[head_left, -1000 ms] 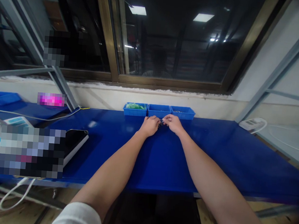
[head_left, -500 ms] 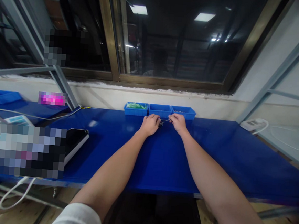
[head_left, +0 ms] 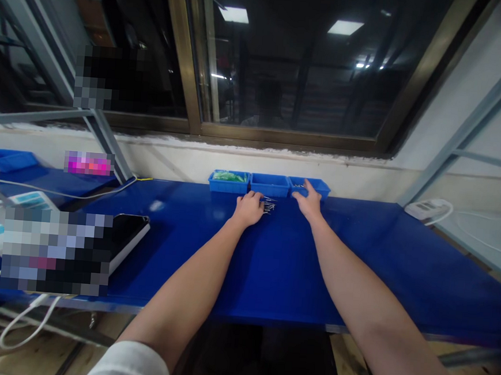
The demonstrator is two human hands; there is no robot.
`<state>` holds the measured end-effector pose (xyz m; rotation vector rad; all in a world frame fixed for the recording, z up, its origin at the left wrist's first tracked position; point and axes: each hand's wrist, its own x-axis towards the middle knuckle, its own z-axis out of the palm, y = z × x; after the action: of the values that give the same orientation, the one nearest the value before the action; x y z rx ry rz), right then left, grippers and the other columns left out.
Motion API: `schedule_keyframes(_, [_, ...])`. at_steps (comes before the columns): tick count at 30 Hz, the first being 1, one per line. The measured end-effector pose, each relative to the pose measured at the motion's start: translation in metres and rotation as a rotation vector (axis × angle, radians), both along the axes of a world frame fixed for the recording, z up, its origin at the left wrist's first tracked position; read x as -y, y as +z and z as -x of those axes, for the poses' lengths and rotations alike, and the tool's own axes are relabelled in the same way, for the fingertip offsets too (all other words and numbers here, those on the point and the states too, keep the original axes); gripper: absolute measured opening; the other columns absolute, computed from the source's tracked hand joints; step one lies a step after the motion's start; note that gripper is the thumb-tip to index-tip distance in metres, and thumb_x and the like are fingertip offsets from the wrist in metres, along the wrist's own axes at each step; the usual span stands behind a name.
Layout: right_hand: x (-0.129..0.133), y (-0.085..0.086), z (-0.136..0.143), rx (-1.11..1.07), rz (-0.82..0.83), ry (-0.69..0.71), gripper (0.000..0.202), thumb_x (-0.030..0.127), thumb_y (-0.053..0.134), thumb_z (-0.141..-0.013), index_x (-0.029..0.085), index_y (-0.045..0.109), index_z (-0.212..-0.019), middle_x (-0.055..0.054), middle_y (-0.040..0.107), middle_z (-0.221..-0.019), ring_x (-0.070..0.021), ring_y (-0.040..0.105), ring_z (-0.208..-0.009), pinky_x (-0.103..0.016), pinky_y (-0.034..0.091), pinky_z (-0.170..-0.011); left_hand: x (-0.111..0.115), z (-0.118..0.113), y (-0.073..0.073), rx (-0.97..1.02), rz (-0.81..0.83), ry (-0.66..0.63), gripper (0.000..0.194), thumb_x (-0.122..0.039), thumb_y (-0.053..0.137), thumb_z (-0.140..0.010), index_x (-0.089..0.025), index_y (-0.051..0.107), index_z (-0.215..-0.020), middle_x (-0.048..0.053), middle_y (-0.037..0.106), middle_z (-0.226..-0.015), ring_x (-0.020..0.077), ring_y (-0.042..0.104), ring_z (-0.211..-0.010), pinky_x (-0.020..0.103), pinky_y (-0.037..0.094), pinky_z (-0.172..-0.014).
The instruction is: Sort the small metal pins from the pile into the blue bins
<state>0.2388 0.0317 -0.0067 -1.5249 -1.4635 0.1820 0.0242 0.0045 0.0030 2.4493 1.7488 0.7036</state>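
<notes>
Several small thin metal pieces [head_left: 268, 206] lie in a loose pile on the blue table [head_left: 270, 270]. My left hand [head_left: 249, 207] rests at the left edge of this pile, its fingers bent; whether it holds a piece is hidden. My right hand [head_left: 308, 201] is at the front edge of the right blue bin [head_left: 322, 188], thumb and fingers apart, with nothing visible between them. Small metal pieces show inside that bin. The middle blue bin [head_left: 270, 184] stands beside it, and the left blue bin [head_left: 216, 185] holds green packets [head_left: 230, 176].
A dark device with a pale edge [head_left: 132, 230] lies at the left, near white cables [head_left: 26, 331]. A white power strip [head_left: 426, 208] sits at the right back. Grey metal frame posts [head_left: 108, 147] rise at the sides, and a window is behind the bins.
My right hand has moved right and back from the pile to the right bin and opened; the thin piece it held is gone from its fingers. My left hand has shifted slightly left, uncovering more pieces.
</notes>
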Motion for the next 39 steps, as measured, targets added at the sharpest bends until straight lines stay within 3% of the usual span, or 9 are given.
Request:
schedule_keyframes(2, [0.002,-0.001,0.001,0.002,0.022,-0.087,0.069,0.036,0.06,-0.068,0.019,0.044,-0.133,-0.013,0.056,-0.122,-0.0315,0.042,-0.118,-0.05,0.033,-0.098,0.001,0.001,-0.001,-0.04,0.045,0.002,0.041,-0.042,0.034,-0.09,-0.021,0.049,-0.122,0.011,0.052,-0.126,0.0267,0.047,-0.118,0.044,0.034,-0.097])
schedule_keyframes(5, [0.004,-0.001,0.006,0.052,-0.036,-0.132,0.059,0.03,0.06,-0.067,0.016,0.054,-0.124,-0.013,0.058,-0.12,-0.0323,0.042,-0.117,-0.048,0.034,-0.097,0.005,0.003,-0.001,-0.134,0.092,-0.043,0.068,-0.065,0.03,-0.083,-0.018,0.042,-0.132,0.014,0.041,-0.139,0.0308,0.036,-0.128,0.046,0.029,-0.102])
schedule_keyframes(8, [0.004,-0.002,0.013,0.15,-0.064,-0.046,0.037,0.022,0.055,-0.07,0.014,0.065,-0.105,-0.011,0.065,-0.106,-0.0261,0.052,-0.103,-0.04,0.037,-0.096,0.008,0.003,-0.002,-0.21,0.138,-0.073,0.092,-0.08,0.025,-0.073,-0.016,0.034,-0.139,0.016,0.028,-0.148,0.0328,0.021,-0.137,0.047,0.02,-0.108])
schedule_keyframes(10, [0.005,-0.004,0.019,0.229,-0.016,0.069,0.029,0.022,0.053,-0.072,0.015,0.068,-0.097,-0.008,0.067,-0.097,-0.0224,0.055,-0.096,-0.035,0.039,-0.093,0.01,0.003,-0.002,-0.234,0.181,-0.074,0.098,-0.083,0.023,-0.07,-0.016,0.029,-0.141,0.016,0.022,-0.15,0.032,0.016,-0.139,0.047,0.015,-0.11])
schedule_keyframes(14, [0.01,-0.009,0.034,0.427,0.157,0.246,0.037,0.038,0.057,-0.075,0.02,0.066,-0.107,-0.008,0.064,-0.106,-0.025,0.052,-0.102,-0.038,0.039,-0.09,0.008,0.001,-0.005,-0.241,0.224,-0.083,0.099,-0.083,0.021,-0.07,-0.015,0.024,-0.143,0.017,0.02,-0.15,0.0302,0.014,-0.139,0.047,0.013,-0.111])
schedule_keyframes(18, [0.014,-0.011,0.043,0.522,0.238,0.241,0.041,0.046,0.056,-0.077,0.026,0.065,-0.111,-0.008,0.06,-0.115,-0.0298,0.047,-0.109,-0.044,0.036,-0.09,0.004,0.0,-0.007,-0.227,0.216,-0.123,0.097,-0.081,0.023,-0.072,-0.014,0.024,-0.143,0.017,0.02,-0.15,0.0309,0.016,-0.139,0.047,0.014,-0.111])
schedule_keyframes(24, [0.012,-0.009,0.04,0.48,0.165,0.323,0.032,0.038,0.059,-0.077,0.02,0.07,-0.099,-0.009,0.064,-0.102,-0.0221,0.055,-0.097,-0.035,0.039,-0.091,0.002,-0.001,-0.009,-0.207,0.191,-0.165,0.092,-0.077,0.028,-0.075,-0.013,0.028,-0.141,0.017,0.024,-0.149,0.0317,0.02,-0.138,0.047,0.016,-0.11])
schedule_keyframes(28, [0.014,-0.005,0.04,0.411,0.123,0.355,0.022,0.028,0.061,-0.074,0.018,0.072,-0.091,-0.008,0.067,-0.092,-0.0183,0.06,-0.084,-0.029,0.044,-0.082,0.002,-0.001,-0.01,-0.196,0.168,-0.175,0.087,-0.075,0.032,-0.076,-0.014,0.033,-0.138,0.016,0.03,-0.147,0.0317,0.023,-0.137,0.047,0.019,-0.109])
schedule_keyframes(39, [0.018,-0.003,0.039,0.272,0.077,0.382,0.013,0.021,0.061,-0.072,0.02,0.072,-0.076,-0.003,0.071,-0.078,-0.0162,0.062,-0.071,-0.027,0.046,-0.072,0.003,-0.004,-0.009,-0.154,0.138,-0.167,0.079,-0.07,0.04,-0.076,-0.015,0.039,-0.133,0.017,0.038,-0.142,0.0319,0.03,-0.133,0.046,0.025,-0.106])
